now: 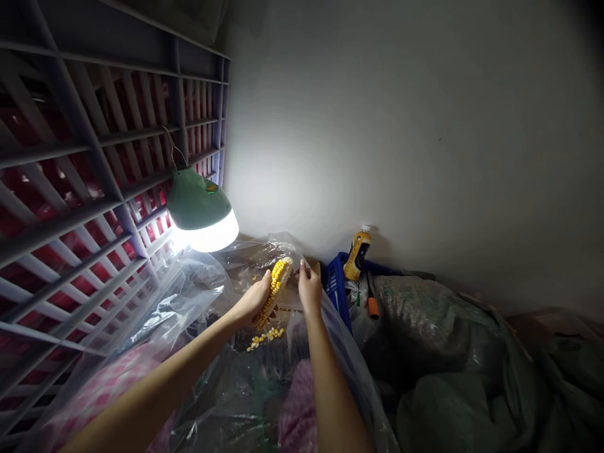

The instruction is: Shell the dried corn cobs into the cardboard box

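Room: a dim corner where an off-white wall (377, 126) meets grey plastic lattice crates (94, 157), with red showing behind their slats.

Lamp: a green-shaded lamp (201, 211) hangs by a thin wire from the crates, its white bulb lit and throwing light across the wall.

Left grip: the left hand (252, 301) is closed around the lower part of the cob, fingers wrapped and thumb on top.

Right grip: the right hand (309, 288) has its fingers (302, 269) curled right beside the cob's upper end; whether they touch it, I cannot tell.

Cob: a yellow corn cob (276, 290) sits tilted between both hands, above the plastic, with its kernels partly gone.

Kernels: loose corn kernels (264, 338) lie in a small scatter on the plastic, just below the left hand.

Below: clear plastic sheeting (189, 296) spreads under both arms, over a pink checked cloth (108, 390) and a maroon cloth (297, 402).

Right side: a blue plastic crate (336, 286) stands near the right hand, a yellow-labelled bottle (357, 253) upright behind it against the wall, an orange-handled tool (373, 307) beside it, and green sacks (429, 314) heaped further along.
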Demonstrator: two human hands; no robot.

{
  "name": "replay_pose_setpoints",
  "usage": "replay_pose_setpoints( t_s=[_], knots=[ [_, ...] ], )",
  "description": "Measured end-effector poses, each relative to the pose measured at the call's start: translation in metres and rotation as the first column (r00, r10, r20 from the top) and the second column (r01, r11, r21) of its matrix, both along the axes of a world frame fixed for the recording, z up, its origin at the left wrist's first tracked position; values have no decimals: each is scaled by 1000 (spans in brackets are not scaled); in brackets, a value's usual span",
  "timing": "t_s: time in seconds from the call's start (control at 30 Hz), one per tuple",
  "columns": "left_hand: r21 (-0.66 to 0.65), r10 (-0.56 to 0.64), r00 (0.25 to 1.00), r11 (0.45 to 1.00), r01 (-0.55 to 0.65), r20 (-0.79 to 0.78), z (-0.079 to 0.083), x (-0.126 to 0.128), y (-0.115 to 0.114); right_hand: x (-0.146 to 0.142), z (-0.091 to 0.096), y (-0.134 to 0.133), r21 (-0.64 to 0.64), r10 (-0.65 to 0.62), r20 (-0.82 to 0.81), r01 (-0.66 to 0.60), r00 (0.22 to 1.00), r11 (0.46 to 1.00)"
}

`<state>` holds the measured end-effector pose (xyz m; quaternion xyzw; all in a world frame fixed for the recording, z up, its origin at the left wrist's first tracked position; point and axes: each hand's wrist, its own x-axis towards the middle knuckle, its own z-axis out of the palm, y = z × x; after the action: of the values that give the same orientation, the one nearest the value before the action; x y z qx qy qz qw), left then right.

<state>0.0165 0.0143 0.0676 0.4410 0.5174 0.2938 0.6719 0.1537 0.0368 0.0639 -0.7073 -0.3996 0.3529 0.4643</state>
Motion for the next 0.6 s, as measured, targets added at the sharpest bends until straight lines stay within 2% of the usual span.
replay_pose_setpoints(
  t_s=[0.07, 0.1, 0.2, 0.27, 0.33, 0.4, 0.5, 0.6],
  knots=[
    [24, 58, 998, 998, -58, 4, -5, -2, 4, -2, 3, -2, 46, -88, 181, 81, 979, 996],
    [81, 98, 995, 992, -97, -12, -7, -2, 6, -5, 5, -4, 69, -86, 183, 74, 979, 995],
    [318, 220, 969, 932, -176, -109, -9, 0, 5, -24, 3, -11, -12, 76, -110, -78, 991, 997],
    [413, 225, 952, 902, -124, -207, -10, 2, 3, -38, 0, -15, -47, 141, -243, -156, 960, 987],
    [460, 185, 936, 888, -29, -299, -9, 1, 2, -48, -3, -17, -27, 108, -232, -118, 967, 993],
    [513, 187, 922, 858, 13, -338, -8, -1, 5, -53, -2, -19, 5, 54, -213, -54, 976, 999],
    [520, 253, 922, 851, -69, -292, -2, -5, 12, -57, 0, -22, 29, 62, -238, -57, 969, 998],
    [389, 292, 948, 894, -223, -127, 3, -6, 18, -65, -4, -25, 32, 82, -299, -76, 951, 997]
  ],
)
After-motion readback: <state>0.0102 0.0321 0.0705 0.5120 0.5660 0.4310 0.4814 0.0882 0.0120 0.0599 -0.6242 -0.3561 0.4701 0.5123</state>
